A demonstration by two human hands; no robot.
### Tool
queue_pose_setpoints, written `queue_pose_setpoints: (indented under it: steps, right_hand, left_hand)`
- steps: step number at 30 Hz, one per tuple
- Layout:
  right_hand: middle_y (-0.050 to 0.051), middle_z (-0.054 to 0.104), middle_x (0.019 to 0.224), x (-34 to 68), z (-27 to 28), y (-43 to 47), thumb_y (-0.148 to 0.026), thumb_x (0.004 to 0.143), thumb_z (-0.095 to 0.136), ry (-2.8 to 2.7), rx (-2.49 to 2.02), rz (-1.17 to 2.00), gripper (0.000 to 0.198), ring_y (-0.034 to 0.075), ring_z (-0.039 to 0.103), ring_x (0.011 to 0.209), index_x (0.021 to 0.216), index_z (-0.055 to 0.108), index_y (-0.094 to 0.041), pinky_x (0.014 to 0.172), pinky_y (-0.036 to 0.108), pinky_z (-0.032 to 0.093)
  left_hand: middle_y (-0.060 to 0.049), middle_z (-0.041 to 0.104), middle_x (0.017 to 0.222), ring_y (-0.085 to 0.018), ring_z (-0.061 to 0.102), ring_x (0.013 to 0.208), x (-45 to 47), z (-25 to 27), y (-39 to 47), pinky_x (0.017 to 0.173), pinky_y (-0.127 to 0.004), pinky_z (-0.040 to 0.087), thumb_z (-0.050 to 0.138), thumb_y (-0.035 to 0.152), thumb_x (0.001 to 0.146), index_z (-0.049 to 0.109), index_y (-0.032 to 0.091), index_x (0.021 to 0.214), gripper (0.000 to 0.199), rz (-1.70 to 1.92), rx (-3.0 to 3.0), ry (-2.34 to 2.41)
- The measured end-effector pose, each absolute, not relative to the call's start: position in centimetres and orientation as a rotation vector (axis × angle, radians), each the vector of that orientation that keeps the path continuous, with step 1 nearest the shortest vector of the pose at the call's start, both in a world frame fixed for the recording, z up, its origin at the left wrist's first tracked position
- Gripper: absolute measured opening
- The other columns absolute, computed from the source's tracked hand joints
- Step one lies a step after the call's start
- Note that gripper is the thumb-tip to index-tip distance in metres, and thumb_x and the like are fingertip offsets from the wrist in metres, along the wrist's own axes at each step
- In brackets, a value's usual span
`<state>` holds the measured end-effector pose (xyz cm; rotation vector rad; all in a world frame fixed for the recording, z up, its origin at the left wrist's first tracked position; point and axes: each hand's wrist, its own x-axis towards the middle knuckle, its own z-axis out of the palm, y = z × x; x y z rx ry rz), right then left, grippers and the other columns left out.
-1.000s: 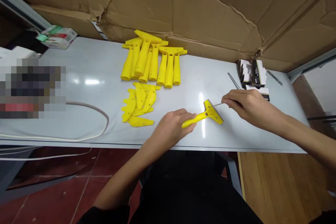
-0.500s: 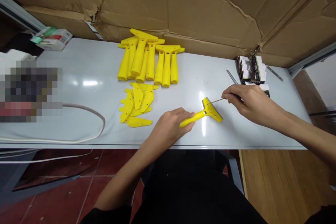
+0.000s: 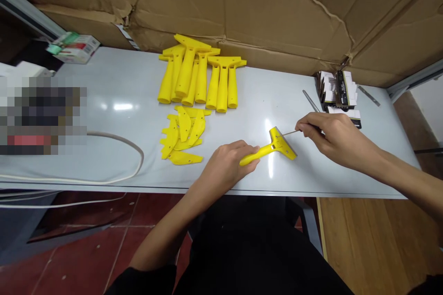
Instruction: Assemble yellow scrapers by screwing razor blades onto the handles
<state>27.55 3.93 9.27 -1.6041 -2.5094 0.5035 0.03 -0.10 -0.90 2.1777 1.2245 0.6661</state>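
Note:
My left hand [image 3: 232, 160] is wrapped round the handle of a yellow scraper [image 3: 266, 151], whose wide head points right, with a dark edge along its far side. In my right hand [image 3: 328, 131] is a screwdriver [image 3: 290, 133]; its thin shaft reaches left to the upper part of the scraper's head, and my fingers mostly hide its grip. Several yellow scraper handles [image 3: 221, 87] lie piled at the back of the table. In front of them is a loose heap of flat yellow plates [image 3: 184, 124] with small holes.
Small black-and-white boxes [image 3: 344, 90] stand at the back right, between a grey rod [image 3: 310, 100] and a flat metal strip [image 3: 368, 96]. A white cable [image 3: 141, 156] curves over the table [image 3: 114, 78] at left. Cardboard [image 3: 249, 14] lines the back; a small box [image 3: 80, 50] sits far left.
The whole view has shifted slightly. Both hands keep their holds, and the screwdriver tip stays at the upper part of the scraper's head.

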Motion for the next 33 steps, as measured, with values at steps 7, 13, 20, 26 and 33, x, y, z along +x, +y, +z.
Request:
queue_pose_setpoints:
  steps: [7,13,20,26,33]
  right_hand:
    - [0.006,0.075,0.1,27.7,9.0,3.9,-0.032,0.107,0.043,-2.512,-1.594,0.487,0.035,0.014,0.065,0.081,0.1,0.072,-0.016,0.077,0.028,0.045]
    - [0.008,0.074,0.114,27.6,10.2,5.4,-0.032,0.105,0.045,-2.727,-1.393,0.538,0.033,0.016,0.068,0.089,0.123,0.071,-0.021,0.08,0.029,0.047]
    - [0.009,0.062,0.074,25.6,11.8,6.5,-0.036,0.104,0.047,-2.842,-1.68,0.456,0.034,0.012,0.049,0.057,0.103,0.074,-0.015,0.06,0.029,0.031]
    - [0.009,0.065,0.082,25.2,11.5,6.9,-0.036,0.103,0.051,-2.88,-1.661,0.351,0.031,0.012,0.046,0.061,0.111,0.073,-0.016,0.06,0.028,0.029]
    - [0.008,0.069,0.085,25.9,11.2,7.1,-0.048,0.105,0.051,-2.798,-1.543,0.492,0.037,0.014,0.054,0.068,0.114,0.073,-0.019,0.064,0.028,0.033]
  left_hand:
    - [-0.003,0.077,0.095,-0.018,0.07,0.079,0.0,-0.7,-0.1,0.073,-0.03,0.05,0.076,0.021,0.094,0.08,0.02,0.115,0.021,0.642,2.154,1.235]
    - [-0.003,0.078,0.097,-0.017,0.071,0.081,0.1,-0.3,0.0,0.075,-0.029,0.052,0.075,0.023,0.096,0.08,0.02,0.112,0.018,0.604,2.14,1.242]
    - [-0.004,0.078,0.095,-0.017,0.071,0.082,0.2,-0.2,-0.1,0.074,-0.028,0.051,0.076,0.021,0.094,0.081,0.019,0.11,0.017,0.606,2.145,1.248]
    - [-0.004,0.078,0.096,-0.018,0.071,0.083,0.1,-0.4,-0.1,0.076,-0.029,0.051,0.076,0.022,0.095,0.081,0.019,0.113,0.019,0.607,2.135,1.246]
    - [-0.004,0.078,0.095,-0.017,0.07,0.081,0.2,-0.4,0.0,0.074,-0.028,0.05,0.075,0.023,0.096,0.081,0.02,0.11,0.016,0.585,2.15,1.253]
